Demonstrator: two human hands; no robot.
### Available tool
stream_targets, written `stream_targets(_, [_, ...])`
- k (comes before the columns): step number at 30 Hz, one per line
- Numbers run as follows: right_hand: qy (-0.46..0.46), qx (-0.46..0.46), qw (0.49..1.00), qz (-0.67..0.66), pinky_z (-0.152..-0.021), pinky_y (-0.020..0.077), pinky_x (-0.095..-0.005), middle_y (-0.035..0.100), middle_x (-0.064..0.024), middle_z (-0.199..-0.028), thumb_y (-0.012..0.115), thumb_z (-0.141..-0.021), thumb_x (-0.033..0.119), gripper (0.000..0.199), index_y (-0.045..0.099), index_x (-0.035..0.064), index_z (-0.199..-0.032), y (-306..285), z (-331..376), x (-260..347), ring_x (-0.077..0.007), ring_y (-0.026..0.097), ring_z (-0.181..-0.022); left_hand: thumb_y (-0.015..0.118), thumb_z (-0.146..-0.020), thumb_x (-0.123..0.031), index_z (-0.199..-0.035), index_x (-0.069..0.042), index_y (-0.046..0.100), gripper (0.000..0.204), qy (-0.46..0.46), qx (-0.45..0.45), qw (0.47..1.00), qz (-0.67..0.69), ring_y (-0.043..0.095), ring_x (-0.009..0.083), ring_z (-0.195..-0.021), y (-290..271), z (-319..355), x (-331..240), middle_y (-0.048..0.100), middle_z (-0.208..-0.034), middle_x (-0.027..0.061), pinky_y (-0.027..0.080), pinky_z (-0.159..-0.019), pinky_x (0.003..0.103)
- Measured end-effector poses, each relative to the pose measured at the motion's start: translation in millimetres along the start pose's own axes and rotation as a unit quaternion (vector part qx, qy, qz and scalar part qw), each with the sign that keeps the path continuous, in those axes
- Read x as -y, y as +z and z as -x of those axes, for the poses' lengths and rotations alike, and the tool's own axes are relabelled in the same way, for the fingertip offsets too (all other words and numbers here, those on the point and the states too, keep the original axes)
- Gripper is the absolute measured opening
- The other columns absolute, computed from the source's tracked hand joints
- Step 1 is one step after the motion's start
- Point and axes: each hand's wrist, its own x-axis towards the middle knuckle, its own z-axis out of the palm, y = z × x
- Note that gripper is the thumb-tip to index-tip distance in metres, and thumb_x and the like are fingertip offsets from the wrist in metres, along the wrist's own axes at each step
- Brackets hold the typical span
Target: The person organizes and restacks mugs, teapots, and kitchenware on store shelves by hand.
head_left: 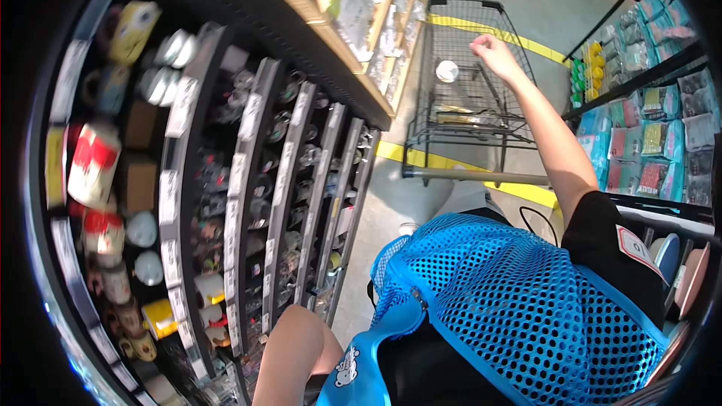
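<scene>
My right hand (pixel 490 51) reaches out over the wire shopping cart (pixel 502 9). Its fingers are loosely bent and a little apart, and nothing shows in them. Below and to its left, a small round white thing (pixel 447 71) rests in the cart; its exact kind I cannot make out. A flat yellowish item (pixel 460 117) lies in the cart nearer to me. My bent left arm (pixel 295 349) comes in at the lower edge beside the shelves, and its hand is out of sight. A blue mesh vest (pixel 496 263) covers my body.
Tall shelves (pixel 174 173) with mugs, cups and glassware run close along the left. Wooden bins (pixel 361 22) of wrapped goods stand beyond them. On the right are hanging packets (pixel 639 131) and plates (pixel 686 274). Yellow tape (pixel 444 162) crosses the floor under the cart.
</scene>
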Motion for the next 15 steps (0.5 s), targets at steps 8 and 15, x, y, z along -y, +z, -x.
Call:
stream_targets(8, [0.227, 0.183, 0.950, 0.113, -0.059, 0.0445, -0.0278, 0.061, -0.0043, -0.078, 0.065, -0.085, 0.028, 0.028, 0.063, 0.0040, -0.098, 36.4, -103.3, -227.4, -0.0128, 0.053, -0.063, 0.052, -0.091, -0.015, -0.103, 0.003, 0.057, 0.022, -0.196, -0.159, 0.965, -0.077, 0.052, 0.0189, -0.090, -70.9, -0.1, 218.0, 0.054, -0.093, 0.0112, 0.044, -0.078, 0.033])
stream_targets(15, [0.231, 0.029, 0.959, 0.162, -0.093, 0.0483, -0.0445, 0.061, -0.0198, -0.117, 0.067, -0.081, 0.029, 0.049, 0.058, 0.0116, -0.126, 105.4, -153.1, -387.9, -0.0373, 0.059, -0.112, 0.054, -0.090, -0.016, -0.103, 0.001, 0.056, 0.022, -0.362, -0.250, 0.886, -0.150, 0.053, 0.0161, -0.086, -133.9, 70.7, 369.6, 0.053, -0.090, 0.0093, 0.044, -0.073, 0.031])
